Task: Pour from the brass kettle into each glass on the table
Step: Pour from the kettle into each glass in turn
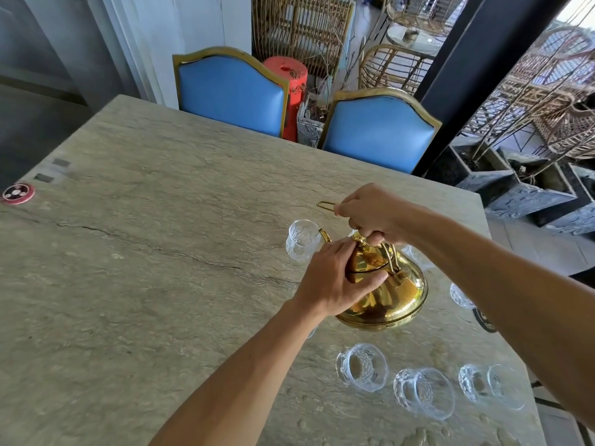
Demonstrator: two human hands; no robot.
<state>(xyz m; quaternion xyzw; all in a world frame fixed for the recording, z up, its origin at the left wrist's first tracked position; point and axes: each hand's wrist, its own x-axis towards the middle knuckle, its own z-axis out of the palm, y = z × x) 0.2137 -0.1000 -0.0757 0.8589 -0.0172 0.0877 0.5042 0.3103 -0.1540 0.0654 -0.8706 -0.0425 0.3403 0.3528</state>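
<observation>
Kettle: the brass kettle (391, 294) is over the right part of the table (145, 252), tipped away from the person, with its spout (324, 235) next to the rim of the far glass (302, 241).
Right hand: the right hand (370, 214) is a closed fist around the kettle's wire handle (325, 205), one end of which pokes out past the knuckles.
Left hand: the left hand (335, 278) lies over the lid (367, 259), fingers bent across the top near the knob and thumb pressed against the kettle's side.
Near glasses: three glasses (362, 366) stand in a row at the near edge, apart from the kettle.
Other glasses: one glass (461, 296) shows just beside the right forearm; another (418, 255) is half hidden behind the kettle.
Contents: cannot tell whether any glass holds liquid.
Surroundings: two blue chairs (231, 91) at the far side; a red disc (18, 193) at the table's left edge.
</observation>
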